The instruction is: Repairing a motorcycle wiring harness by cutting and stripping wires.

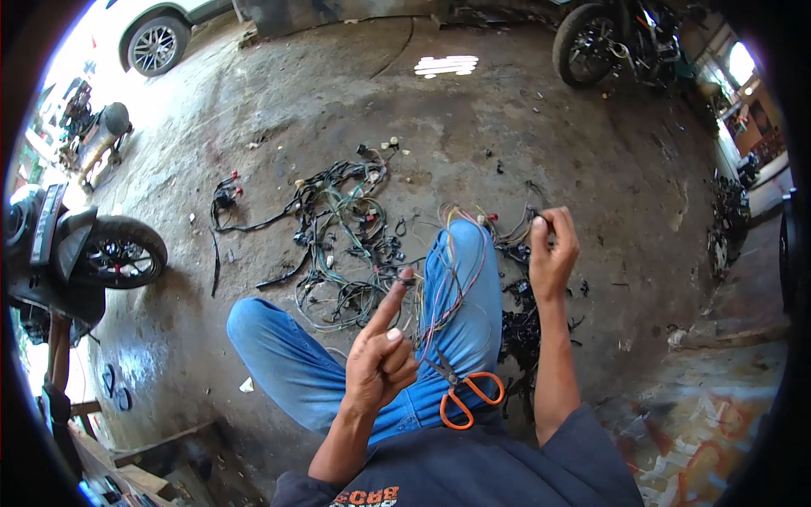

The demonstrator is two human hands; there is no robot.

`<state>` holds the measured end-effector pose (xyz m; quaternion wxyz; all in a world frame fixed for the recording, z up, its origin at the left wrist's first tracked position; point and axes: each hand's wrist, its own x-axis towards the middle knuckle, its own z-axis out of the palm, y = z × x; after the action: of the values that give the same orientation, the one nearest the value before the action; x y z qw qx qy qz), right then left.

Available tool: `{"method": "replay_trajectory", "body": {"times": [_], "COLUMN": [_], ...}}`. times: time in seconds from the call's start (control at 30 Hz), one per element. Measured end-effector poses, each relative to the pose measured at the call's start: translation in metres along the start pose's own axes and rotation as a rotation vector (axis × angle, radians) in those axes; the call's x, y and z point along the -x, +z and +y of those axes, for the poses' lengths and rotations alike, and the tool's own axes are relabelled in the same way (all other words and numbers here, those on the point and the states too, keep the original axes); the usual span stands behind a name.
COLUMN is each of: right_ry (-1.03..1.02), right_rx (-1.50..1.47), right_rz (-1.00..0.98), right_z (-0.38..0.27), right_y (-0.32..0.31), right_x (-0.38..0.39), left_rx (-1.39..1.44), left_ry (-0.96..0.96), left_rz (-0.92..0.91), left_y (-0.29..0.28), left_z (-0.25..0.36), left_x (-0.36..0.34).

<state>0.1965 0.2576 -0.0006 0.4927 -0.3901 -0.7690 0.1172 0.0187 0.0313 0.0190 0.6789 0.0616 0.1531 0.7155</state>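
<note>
My left hand [380,363] is raised over my lap, its index finger stretched out and slightly blurred at the tip. Its other fingers are curled with the thumb against them, and what they hold, if anything, is hidden. My right hand [553,249] pinches the dark end of a thin wire [522,221] beside my right knee. Loose coloured wires [456,287] drape over that knee and run down close to my left hand. Orange-handled scissors [457,395] lie on my lap, blades parted. A tangled wiring harness [346,211] with several connectors spreads on the floor ahead.
More dark wiring [522,329] is heaped right of my leg. A motorcycle front wheel [118,252] stands at left, another motorcycle [621,42] at far right, and a car wheel [158,46] at far left. Wooden boards [169,456] lie at lower left on the stained concrete floor [473,110].
</note>
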Motion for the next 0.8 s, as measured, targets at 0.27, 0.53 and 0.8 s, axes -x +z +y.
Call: {"method": "replay_trajectory", "body": {"times": [0.27,0.53,0.8], "right_ry": [0.462,0.637,0.42], "right_rx": [-0.272,0.001,0.394], "right_rz": [-0.042,-0.261,-0.564], "right_z": [0.016,0.065,0.084], "right_y": [-0.005,-0.048,-0.05], "right_x": [0.038,0.1,0.142], "left_rx": [-0.258,-0.311,-0.254], "left_ry": [-0.048,-0.027,-0.004], "left_rz": [0.008,-0.012,-0.052], "left_y": [0.005,0.007,0.004], "left_z": [-0.011,-0.005,-0.002], "left_x": [-0.001,-0.004,-0.006]}}
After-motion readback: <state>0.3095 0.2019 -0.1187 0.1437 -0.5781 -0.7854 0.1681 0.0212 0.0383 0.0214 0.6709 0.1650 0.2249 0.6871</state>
